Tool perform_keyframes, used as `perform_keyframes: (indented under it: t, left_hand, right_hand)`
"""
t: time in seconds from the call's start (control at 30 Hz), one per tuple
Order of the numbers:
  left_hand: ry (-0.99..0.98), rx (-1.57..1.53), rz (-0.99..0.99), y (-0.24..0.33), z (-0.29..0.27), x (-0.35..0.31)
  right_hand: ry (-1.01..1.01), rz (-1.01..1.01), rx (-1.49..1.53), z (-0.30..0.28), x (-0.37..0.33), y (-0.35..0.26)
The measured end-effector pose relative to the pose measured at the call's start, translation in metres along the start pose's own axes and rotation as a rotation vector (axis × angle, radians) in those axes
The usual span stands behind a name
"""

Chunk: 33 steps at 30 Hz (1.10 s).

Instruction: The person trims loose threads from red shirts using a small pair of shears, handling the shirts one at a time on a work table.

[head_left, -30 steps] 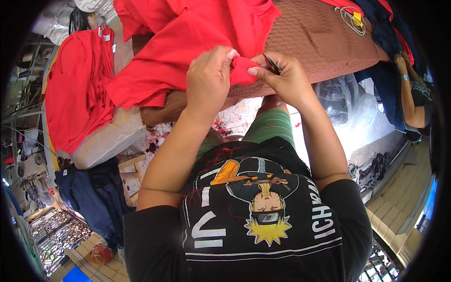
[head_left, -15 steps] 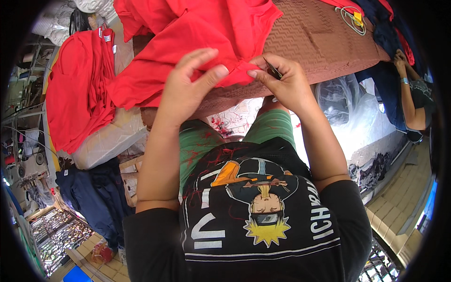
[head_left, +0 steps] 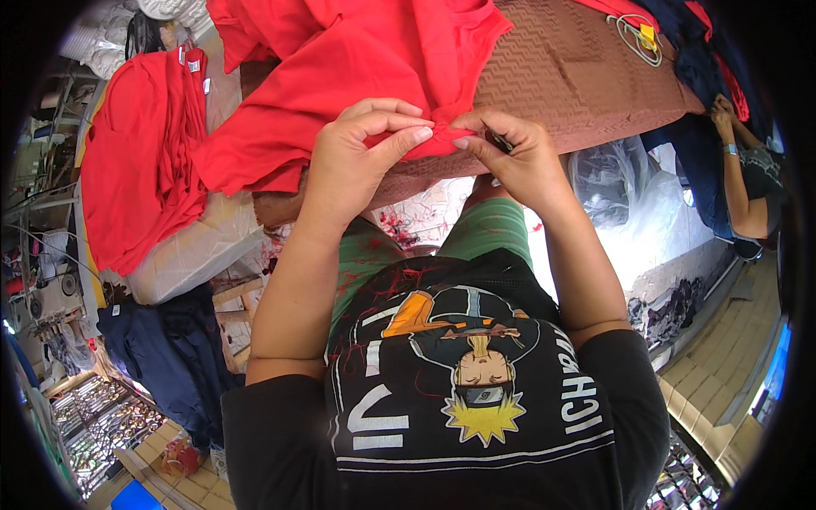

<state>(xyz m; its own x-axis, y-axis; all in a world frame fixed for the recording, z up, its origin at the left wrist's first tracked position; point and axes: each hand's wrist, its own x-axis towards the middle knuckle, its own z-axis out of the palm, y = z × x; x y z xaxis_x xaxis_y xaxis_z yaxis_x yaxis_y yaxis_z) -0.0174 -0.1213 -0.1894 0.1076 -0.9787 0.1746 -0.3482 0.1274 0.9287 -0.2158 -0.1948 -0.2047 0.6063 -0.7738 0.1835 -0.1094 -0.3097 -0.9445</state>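
A bright red garment [head_left: 365, 72] lies spread over the brown-covered table [head_left: 578, 81], its near edge drawn toward me. My left hand [head_left: 361, 149] pinches that edge between thumb and fingers. Close beside it, my right hand [head_left: 523, 157] grips the same edge with thumb and forefinger, so a short bunched bit of red cloth sits between the two. Tucked in the right hand is a small dark pointed tool [head_left: 501, 143] that looks like thread snips; the fingers cover most of it.
A pile of red garments [head_left: 144, 161] lies at the left on a plastic-wrapped stack [head_left: 200, 255]. Dark blue clothing [head_left: 170, 357] hangs below. Pale cord with a yellow tag [head_left: 648, 38] rests far right. Another person's arm [head_left: 738, 183] is at the right edge, near clear plastic [head_left: 616, 174].
My left hand has moved right to the red garment's edge, and its spread fingers have closed on the cloth. The right hand keeps its grip, with the dark tool turned further into the palm.
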Motion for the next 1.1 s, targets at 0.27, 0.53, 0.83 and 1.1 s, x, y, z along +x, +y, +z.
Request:
perform_keyframes:
  t: [0.27,0.53,0.83,1.1]
  left_hand:
    - [-0.033,0.002,-0.153,0.015,0.008,0.001]
    - [0.143,0.015,0.03,0.007,0.034,0.0]
    - [0.146,0.197,0.207,-0.005,0.034,0.002]
    - [0.014,0.424,0.239,0.005,0.023,0.006]
  right_hand:
    - [0.102,-0.159,-0.156,0.001,0.005,-0.012]
    - [0.122,0.056,-0.318,0.002,-0.001,-0.015]
    - [0.066,0.066,0.025,-0.001,0.0,0.006]
    - [-0.046,-0.083,-0.487,-0.012,0.011,-0.04]
